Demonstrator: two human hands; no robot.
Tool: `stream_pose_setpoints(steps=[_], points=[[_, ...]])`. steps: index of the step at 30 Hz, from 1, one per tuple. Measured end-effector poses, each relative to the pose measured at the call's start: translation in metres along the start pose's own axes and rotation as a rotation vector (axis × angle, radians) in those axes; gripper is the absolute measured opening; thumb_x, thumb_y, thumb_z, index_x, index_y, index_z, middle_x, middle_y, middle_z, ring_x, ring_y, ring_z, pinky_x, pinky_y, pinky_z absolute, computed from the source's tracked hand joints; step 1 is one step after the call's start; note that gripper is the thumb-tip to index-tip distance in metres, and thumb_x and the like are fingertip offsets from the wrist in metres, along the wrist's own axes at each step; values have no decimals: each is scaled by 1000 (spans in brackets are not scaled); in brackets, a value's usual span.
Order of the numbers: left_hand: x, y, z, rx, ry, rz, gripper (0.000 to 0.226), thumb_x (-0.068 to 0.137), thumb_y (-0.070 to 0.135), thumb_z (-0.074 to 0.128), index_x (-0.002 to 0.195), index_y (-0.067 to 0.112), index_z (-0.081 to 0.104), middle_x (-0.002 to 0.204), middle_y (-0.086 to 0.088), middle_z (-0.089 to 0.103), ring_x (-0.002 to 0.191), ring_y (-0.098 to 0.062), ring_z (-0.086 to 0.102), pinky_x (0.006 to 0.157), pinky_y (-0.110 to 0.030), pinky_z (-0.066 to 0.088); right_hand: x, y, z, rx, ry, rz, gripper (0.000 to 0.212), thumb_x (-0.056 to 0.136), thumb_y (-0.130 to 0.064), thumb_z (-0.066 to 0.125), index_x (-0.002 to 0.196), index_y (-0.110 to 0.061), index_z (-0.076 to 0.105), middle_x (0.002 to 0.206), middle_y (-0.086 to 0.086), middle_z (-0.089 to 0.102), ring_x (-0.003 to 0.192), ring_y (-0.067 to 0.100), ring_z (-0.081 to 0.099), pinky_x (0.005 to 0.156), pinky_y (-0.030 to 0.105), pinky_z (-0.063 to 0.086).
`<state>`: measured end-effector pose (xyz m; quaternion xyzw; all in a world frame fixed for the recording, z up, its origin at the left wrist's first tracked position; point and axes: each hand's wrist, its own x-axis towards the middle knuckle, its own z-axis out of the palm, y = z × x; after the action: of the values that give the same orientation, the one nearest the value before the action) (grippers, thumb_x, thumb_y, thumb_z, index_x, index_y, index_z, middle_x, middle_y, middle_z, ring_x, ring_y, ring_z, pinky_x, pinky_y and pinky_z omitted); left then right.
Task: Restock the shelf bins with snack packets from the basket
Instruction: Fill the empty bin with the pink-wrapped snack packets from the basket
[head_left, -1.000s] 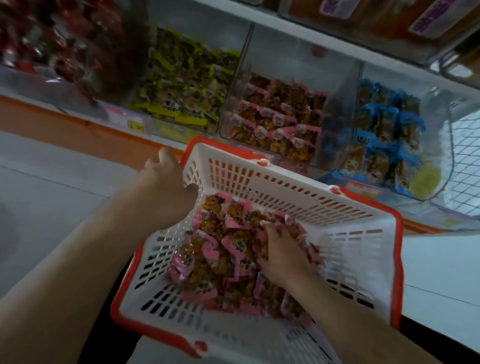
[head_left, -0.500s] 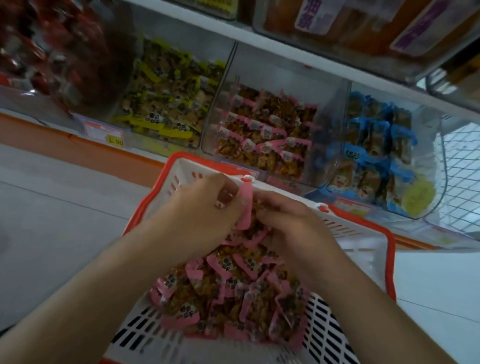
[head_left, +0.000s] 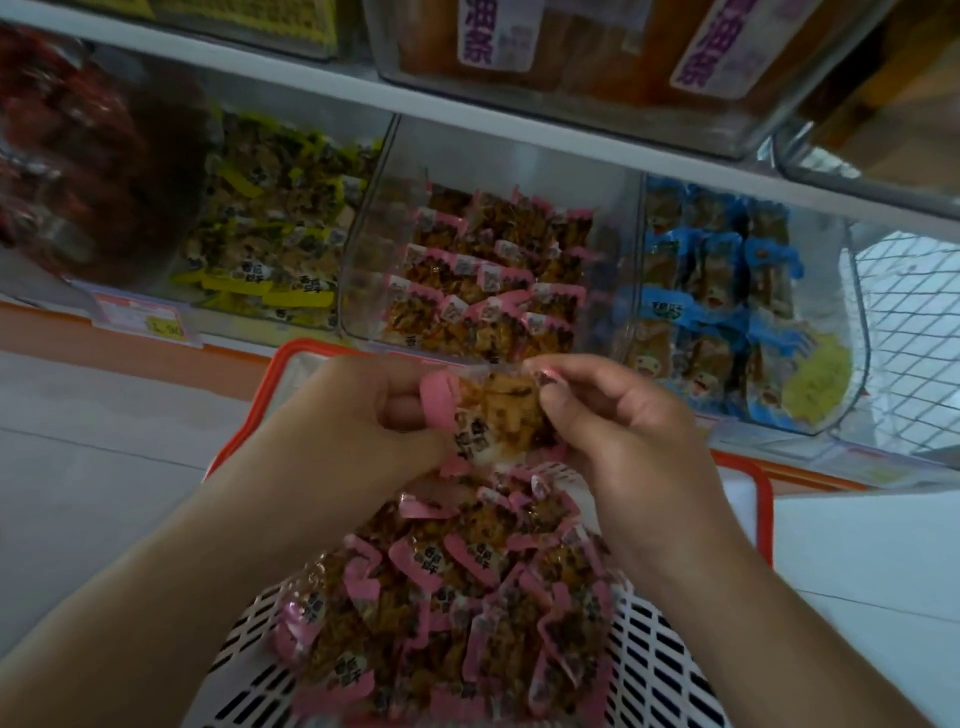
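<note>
Pink packet between both hands

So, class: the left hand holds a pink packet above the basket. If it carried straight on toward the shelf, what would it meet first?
Probably the clear front wall of the pink-packet bin, directly beyond the left hand and its packet. The basket's red rim lies just below that line; depth is unclear from one view.

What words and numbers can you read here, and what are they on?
"油条": purple characters on the white label of the top-shelf bin.
"油": on the second label beside it; the rest is cut off.
Yellow price tag on the shelf edge: number too blurred.
Pink packets in the basket: black characters too blurred.
</note>
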<state>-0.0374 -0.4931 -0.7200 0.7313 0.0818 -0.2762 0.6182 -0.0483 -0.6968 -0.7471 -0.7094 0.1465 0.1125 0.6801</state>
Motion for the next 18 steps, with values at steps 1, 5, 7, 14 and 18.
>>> stream_pose_setpoints(steps=[1,5,7,14,18], points=[[-1,0,1,9,-34,15,26,88,-7,72,92,18,79,90,-6,80,88,-23,79,82,-42,63,2,1,-1,14,33,10,19,101,-16,70,101,-32,80,99,-1,80,98,20,77,92,52,63],[-2,-6,12,40,-24,54,39,78,-2,83,101,28,74,87,-5,80,89,-21,78,89,-40,60,4,2,1,-13,129,-46,11,100,-30,72,93,-33,65,93,7,71,97,35,71,89,65,59],[-1,-7,16,0,35,50,46,78,-3,83,114,23,69,87,-5,80,89,-19,78,85,-33,62,2,-1,1,-103,116,-89,11,100,-38,70,94,-31,66,92,1,70,94,25,70,88,57,61],[-2,-5,15,32,108,91,36,80,9,85,107,27,70,91,2,80,86,-16,77,81,-38,64,-3,-7,6,-73,-129,-42,34,89,-16,83,114,-34,70,108,-11,78,92,13,77,78,32,64],[-3,-5,14,301,126,150,25,87,30,79,105,41,67,96,23,75,89,1,71,77,-31,62,4,-3,9,-128,-71,-66,44,82,-7,89,111,-36,71,112,-9,77,98,16,75,85,42,65]])
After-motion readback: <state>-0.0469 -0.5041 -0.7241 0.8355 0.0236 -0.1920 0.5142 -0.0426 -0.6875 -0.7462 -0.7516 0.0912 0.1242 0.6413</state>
